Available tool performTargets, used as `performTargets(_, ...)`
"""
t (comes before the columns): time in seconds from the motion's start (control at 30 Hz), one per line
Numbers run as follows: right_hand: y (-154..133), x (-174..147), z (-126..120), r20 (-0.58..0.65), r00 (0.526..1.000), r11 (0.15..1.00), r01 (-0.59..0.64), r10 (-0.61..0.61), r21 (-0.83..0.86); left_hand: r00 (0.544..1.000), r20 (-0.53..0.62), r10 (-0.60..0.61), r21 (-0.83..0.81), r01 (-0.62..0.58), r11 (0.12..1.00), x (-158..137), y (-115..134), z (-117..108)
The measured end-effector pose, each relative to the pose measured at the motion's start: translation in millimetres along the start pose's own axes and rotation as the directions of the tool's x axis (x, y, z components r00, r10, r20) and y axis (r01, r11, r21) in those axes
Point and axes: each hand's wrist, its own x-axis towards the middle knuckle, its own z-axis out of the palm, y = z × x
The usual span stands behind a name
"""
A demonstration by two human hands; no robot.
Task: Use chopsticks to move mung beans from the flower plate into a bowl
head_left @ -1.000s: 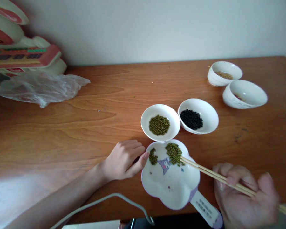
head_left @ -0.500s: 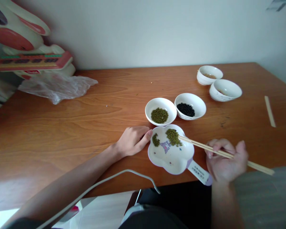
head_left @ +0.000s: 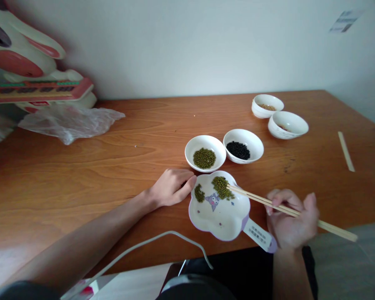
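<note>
A white flower-shaped dish [head_left: 218, 223] with a lilac rim and a labelled handle lies near the table's front edge. Two groups of green mung beans [head_left: 220, 187] are in it, the larger one at the top. My left hand [head_left: 171, 187] rests on the table with thumb and fingers closed at the dish's left rim. My right hand [head_left: 292, 218] grips a pair of wooden chopsticks [head_left: 259, 199], whose tips touch the larger bean group. Just behind the dish stands a white bowl [head_left: 218, 163] of mung beans, next to a bowl [head_left: 256, 152] of black beans.
Two more white bowls, one behind [head_left: 258, 111] and one nearer [head_left: 289, 132], stand at the back right with small contents. A flat wooden strip [head_left: 346, 151] lies at the right. Back left are a plastic bag [head_left: 71, 123] and a rabbit-shaped toy keyboard [head_left: 43, 89]. A pale cable [head_left: 143, 243] crosses in front.
The whole view has shifted slightly, so things sit a little lower and further left. Both hands keep their hold, and the chopstick tips stay at the larger mung bean group.
</note>
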Motion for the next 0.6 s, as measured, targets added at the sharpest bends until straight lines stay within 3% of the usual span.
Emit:
performTargets(0.2,0,-4,0,-0.023,1.000,0.999,0.018,-0.019,-0.034,0.994,0.103,0.030,0.015,-0.032,0.999,-2,1,-4)
performTargets(0.6,-2,-27,3,-0.036,0.999,1.000,0.017,-0.016,0.015,0.997,0.079,0.003,0.016,-0.004,1.000,-4,1,-3)
